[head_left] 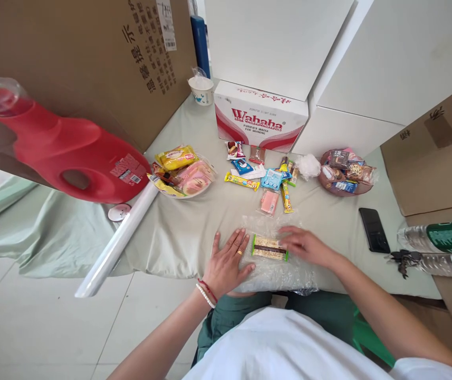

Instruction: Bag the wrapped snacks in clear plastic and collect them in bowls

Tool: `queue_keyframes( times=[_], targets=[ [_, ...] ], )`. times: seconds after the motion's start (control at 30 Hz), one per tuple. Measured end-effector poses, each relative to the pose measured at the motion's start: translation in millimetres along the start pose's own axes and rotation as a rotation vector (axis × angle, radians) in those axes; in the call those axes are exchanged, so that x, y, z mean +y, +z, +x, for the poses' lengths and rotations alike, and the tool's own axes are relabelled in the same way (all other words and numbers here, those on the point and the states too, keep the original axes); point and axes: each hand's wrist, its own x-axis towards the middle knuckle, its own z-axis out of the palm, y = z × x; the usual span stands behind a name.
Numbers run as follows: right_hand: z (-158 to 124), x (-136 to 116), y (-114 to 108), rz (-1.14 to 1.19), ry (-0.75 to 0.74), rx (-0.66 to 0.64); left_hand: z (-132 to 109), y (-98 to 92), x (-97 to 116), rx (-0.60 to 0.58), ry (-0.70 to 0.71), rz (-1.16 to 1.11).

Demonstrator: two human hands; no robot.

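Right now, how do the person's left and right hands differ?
The left hand lies flat; the right hand is bent. The left hand has a ring and wrist bracelets; the right hand shows neither. The left hand sits left of the snack bar, the right hand at its right end. Both are gloveless.

The left hand (228, 264) lies palm down, splayed, while the right hand (304, 245) points inward, slightly bent.

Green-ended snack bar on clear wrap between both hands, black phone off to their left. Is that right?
One slip: the head view shows the black phone off to the right of the left hand and right hand. The green-ended snack bar does lie on clear wrap between them.
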Motion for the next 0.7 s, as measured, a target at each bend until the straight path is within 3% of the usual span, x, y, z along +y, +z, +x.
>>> queue_keyframes(
  times=[0.1,0.17,0.27,0.37,0.53,0.63,0.7],
  targets=[
    [49,18,-48,-0.209,0.241,0.182,0,1.0,0,0.013,-0.002,0.010],
    [89,30,-78,-0.438,0.362,0.227,0,1.4,0,0.021,-0.011,0.002],
    [145,44,-106,-0.652,0.417,0.134,0,1.8,-1,0.028,-0.029,-0.018],
    [182,51,-115,-0.724,0.398,-0.027,0,2.1,-1,0.031,-0.040,-0.043],
    [195,47,-118,-0.778,0.415,-0.032,1,1.8,-1,0.031,-0.046,-0.082],
    [177,37,-126,-0.813,0.456,0.058,2,1.0,-1,0.021,-0.045,-0.083],
    [157,28,-134,-0.805,0.468,0.185,2,0.4,-1,0.019,-0.043,-0.080]
  ],
)
